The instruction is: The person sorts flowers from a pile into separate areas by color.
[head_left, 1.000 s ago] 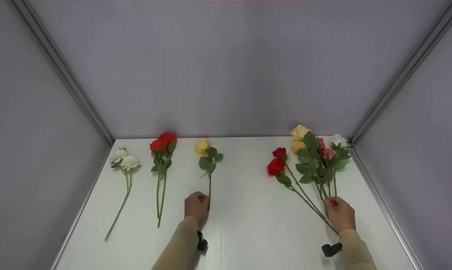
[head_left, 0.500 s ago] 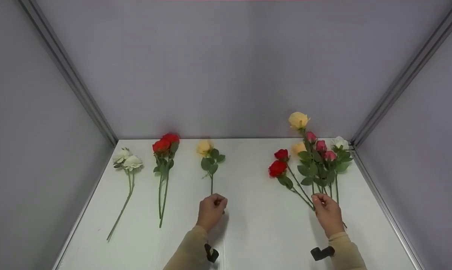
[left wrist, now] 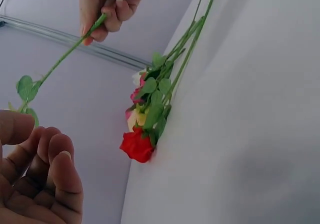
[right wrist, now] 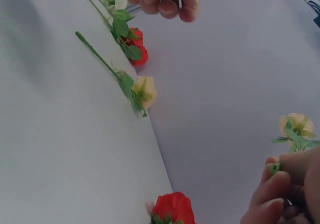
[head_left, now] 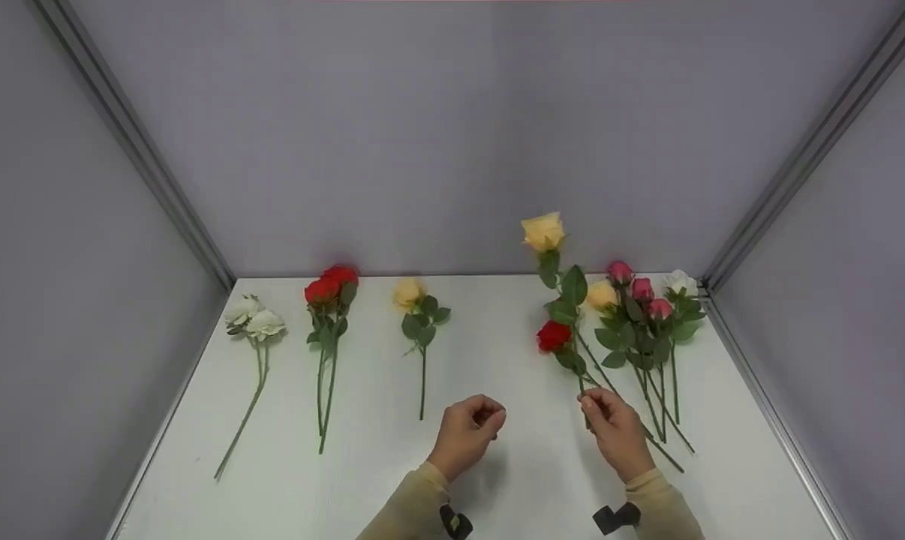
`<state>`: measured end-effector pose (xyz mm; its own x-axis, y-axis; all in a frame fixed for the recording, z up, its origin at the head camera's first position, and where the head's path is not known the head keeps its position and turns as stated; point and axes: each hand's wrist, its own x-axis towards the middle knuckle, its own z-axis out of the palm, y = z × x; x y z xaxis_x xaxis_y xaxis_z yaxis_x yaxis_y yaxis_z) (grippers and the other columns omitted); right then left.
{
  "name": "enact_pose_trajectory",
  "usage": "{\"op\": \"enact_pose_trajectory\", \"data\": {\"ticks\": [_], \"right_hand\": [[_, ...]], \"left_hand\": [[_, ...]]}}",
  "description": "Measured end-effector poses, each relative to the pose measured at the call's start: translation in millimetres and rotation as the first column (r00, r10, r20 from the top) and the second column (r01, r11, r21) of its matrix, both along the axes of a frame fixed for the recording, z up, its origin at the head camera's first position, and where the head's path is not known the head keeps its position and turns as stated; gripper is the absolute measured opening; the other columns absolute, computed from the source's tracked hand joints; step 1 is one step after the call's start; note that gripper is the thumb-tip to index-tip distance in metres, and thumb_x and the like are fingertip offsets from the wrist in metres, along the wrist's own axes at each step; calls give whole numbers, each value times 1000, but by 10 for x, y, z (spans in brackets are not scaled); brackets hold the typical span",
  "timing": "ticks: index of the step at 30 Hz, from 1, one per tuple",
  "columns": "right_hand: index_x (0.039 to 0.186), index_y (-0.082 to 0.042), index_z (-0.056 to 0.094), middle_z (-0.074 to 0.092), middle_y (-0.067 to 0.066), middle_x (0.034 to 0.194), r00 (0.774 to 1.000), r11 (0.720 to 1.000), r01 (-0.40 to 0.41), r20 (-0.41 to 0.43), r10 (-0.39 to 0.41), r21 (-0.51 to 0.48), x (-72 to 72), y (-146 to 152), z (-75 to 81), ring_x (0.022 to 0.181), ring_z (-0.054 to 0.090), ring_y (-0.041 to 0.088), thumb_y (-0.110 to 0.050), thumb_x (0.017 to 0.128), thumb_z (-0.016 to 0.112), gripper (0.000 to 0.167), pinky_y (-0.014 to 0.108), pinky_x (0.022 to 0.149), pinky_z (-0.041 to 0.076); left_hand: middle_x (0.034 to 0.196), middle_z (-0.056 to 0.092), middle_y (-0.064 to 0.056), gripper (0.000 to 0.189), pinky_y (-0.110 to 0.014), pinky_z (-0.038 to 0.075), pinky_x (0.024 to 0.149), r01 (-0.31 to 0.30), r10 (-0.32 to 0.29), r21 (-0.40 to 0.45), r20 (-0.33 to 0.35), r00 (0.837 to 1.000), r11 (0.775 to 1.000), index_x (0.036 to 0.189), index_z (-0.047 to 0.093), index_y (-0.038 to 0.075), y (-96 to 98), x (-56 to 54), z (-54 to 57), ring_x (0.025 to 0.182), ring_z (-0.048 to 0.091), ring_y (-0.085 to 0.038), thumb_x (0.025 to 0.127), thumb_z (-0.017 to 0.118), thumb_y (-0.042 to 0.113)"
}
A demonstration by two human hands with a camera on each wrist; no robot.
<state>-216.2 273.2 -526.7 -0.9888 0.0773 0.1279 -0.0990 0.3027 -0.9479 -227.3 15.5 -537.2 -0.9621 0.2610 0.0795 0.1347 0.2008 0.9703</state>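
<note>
On the white table (head_left: 527, 510), a mixed flower bunch (head_left: 629, 334) lies right of the lone yellow rose (head_left: 420, 326); paired red roses (head_left: 326, 328) lie left of it. Also right of that lone rose, the raised yellow rose (head_left: 563, 310) is pinched by its stem in the fingers of the right hand (head_left: 619, 433). The left hand (head_left: 464, 436) hovers right of the lone rose's stem end, fingers loosely curled, released.

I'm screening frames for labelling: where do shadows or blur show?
Head view: soft shadow beside the left hand on the white table; left wrist view: diffuse shadow at right; right wrist view: dim shadow at upper left, slight blur at the leaves of the lying yellow rose.
</note>
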Motion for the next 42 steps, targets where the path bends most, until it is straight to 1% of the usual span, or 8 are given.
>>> {"op": "enact_pose_trajectory", "data": {"ticks": [3, 5, 13, 18, 24, 31, 37, 42], "right_hand": [[99, -3, 64, 56, 5, 76, 998, 998, -65, 1, 65, 24, 72, -167, 131, 63, 50, 16, -6, 97, 55, 10, 24, 55, 42], [98, -4, 64, 56, 5, 76, 995, 995, -96, 19, 95, 41, 83, -249, 118, 63, 50, 15, -6, 98, 54, 10, 24, 55, 42], [99, -8, 65, 57, 5, 76, 972, 974, -225, 69, 223, 38, 102, -439, -97, 62, 49, 10, -24, 98, 56, 18, 24, 55, 42], [100, -7, 65, 58, 7, 78, 956, 958, -285, 76, 282, 30, 149, -531, -154, 62, 50, 8, -24, 98, 56, 19, 24, 54, 43], [99, -6, 65, 56, 1, 75, 955, 958, -286, 95, 282, 31, 185, -614, -172, 61, 50, 7, -19, 98, 56, 16, 22, 54, 42], [101, 1, 65, 61, 6, 77, 947, 948, -313, 98, 307, 52, 261, -748, 60, 61, 53, 8, -8, 98, 54, 14, 23, 54, 44], [104, -1, 65, 64, 6, 85, 929, 939, -338, 182, 321, 70, 296, -736, 107, 65, 55, 10, -13, 98, 56, 16, 23, 57, 46], [104, -3, 65, 63, 3, 87, 923, 935, -350, 194, 333, 61, 324, -635, 51, 67, 55, 11, -14, 98, 56, 15, 23, 59, 48]], "left_hand": [[79, 62, 5, 9, -26, 51, 59, 3, -3, 31, 21, 1000, 1000, 94, 68, 15, 103, 2, 36, 67, 60, -11, 93, 65, 23], [80, 62, 4, 10, -26, 51, 60, -4, 2, 51, 49, 999, 999, 96, 68, 14, 168, 3, 50, 69, 60, -11, 93, 66, 23], [82, 63, 6, 18, -25, 50, 63, -16, 8, 71, 101, 995, 997, 102, 69, 13, 347, 42, -11, 73, 60, -10, 93, 65, 28], [83, 64, 8, 19, -25, 50, 66, -28, 22, 65, 87, 996, 998, 97, 70, 14, 373, 95, -89, 75, 59, -9, 92, 66, 31], [81, 64, 9, 12, -24, 48, 68, -81, 79, 49, 52, 996, 995, 91, 70, 16, 356, 117, -136, 74, 57, -7, 91, 67, 27], [76, 61, 9, 7, -24, 45, 63, -125, 125, 27, 5, 992, 992, 85, 69, 14, 306, 99, -157, 70, 54, -7, 91, 67, 18], [72, 61, 7, 9, -25, 47, 60, -165, 165, -3, 23, 986, 986, 85, 68, 13, 125, -50, -114, 67, 58, -8, 92, 66, 19], [71, 61, 4, 9, -25, 47, 55, -241, 234, -90, -77, 969, 966, 86, 68, 9, -202, -278, -108, 63, 59, -8, 92, 65, 15]]}}
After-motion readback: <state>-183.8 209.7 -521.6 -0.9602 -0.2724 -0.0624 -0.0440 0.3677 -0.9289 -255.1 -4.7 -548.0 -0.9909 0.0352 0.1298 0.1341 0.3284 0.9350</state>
